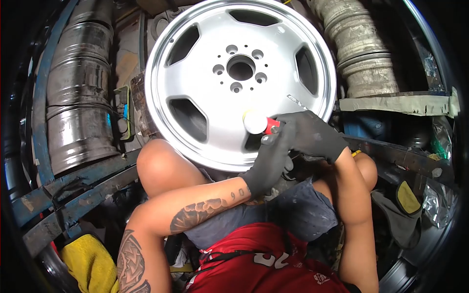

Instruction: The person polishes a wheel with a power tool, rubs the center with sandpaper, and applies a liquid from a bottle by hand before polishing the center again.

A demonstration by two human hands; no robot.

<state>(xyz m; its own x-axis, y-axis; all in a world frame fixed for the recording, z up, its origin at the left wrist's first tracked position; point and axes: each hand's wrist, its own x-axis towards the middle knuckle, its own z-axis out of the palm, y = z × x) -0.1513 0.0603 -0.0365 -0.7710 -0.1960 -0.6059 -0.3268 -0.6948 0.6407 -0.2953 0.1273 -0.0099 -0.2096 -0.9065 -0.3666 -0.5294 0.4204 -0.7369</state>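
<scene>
Silver alloy wheel (239, 83) stands upright, face toward cam, propped between the person's bare knees, lower rim resting abt at lap level. R hand (310, 134), black glove, is closed around a small red bottle w/ white cap (258, 122); cap end points left and sits against the wheel face near the lower spoke, just above the rim. L hand (268, 163), also black-gloved, sits directly under the R hand, fingers curled up toward the bottle and the wheel's bottom edge; can't tell if it grips anything or just braces. L forearm tattooed, crossing the lap. Stacked bare steel rims (80, 97) at left, well apart from the hands. Yellow cloth (90, 263) bottom left. Taped duct-like pipe (361, 53) upper right behind the wheel.
</scene>
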